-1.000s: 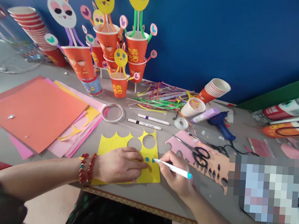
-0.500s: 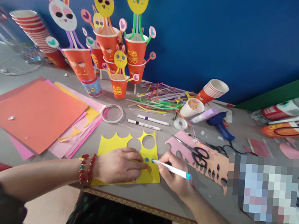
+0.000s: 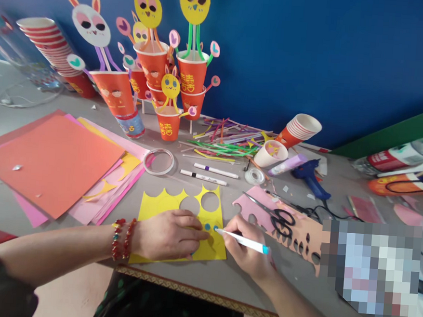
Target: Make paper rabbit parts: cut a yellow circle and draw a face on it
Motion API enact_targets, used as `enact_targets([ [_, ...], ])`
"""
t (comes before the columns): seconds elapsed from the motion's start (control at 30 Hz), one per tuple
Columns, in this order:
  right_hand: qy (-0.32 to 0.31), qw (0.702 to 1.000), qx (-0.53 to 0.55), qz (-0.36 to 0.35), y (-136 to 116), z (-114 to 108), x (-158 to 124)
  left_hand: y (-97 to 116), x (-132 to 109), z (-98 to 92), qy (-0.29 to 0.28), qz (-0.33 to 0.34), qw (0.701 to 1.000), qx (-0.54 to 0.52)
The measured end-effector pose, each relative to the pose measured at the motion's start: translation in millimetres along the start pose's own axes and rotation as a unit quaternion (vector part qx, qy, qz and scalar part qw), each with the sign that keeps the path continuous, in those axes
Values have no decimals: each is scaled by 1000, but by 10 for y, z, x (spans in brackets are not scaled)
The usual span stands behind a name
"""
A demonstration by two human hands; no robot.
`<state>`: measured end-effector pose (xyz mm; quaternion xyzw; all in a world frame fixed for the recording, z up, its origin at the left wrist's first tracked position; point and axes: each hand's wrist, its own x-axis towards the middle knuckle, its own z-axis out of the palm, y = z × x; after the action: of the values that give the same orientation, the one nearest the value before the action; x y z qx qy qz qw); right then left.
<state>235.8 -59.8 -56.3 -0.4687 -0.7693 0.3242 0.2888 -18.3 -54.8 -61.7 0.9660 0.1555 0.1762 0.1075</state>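
Note:
A yellow sheet of paper (image 3: 210, 249) with round cut-outs along its far edge lies in front of me. My left hand (image 3: 172, 234), wearing red bead bracelets, rests flat on it with fingers stretched out; a small bluish bit shows below its fingertips. My right hand (image 3: 243, 250) pinches a white marker (image 3: 247, 241) with a light-blue end. The marker's tip touches the sheet at the right one of two blue dots (image 3: 207, 227) inside a faintly drawn circle. Two more markers (image 3: 216, 170) lie beyond the sheet.
Coloured paper (image 3: 55, 162) is stacked at left. Paper-cup figures (image 3: 168, 126) stand at the back. Scissors (image 3: 281, 221) lie on punched pink and orange paper at right. Further off are a tape roll (image 3: 158, 162), coloured sticks (image 3: 215, 146), a cup (image 3: 270, 154) and a blue glue gun (image 3: 313, 177).
The marker tip stays at the right blue dot, which looks slightly fuller. Both hands have hardly moved; the view has shifted a little.

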Motion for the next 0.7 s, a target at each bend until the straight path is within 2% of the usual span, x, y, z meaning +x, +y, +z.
enact_targets([
  [0.7,4,1000,-13,-5,-35,-28,4,5,-33,39,0,-8,1000,-6],
])
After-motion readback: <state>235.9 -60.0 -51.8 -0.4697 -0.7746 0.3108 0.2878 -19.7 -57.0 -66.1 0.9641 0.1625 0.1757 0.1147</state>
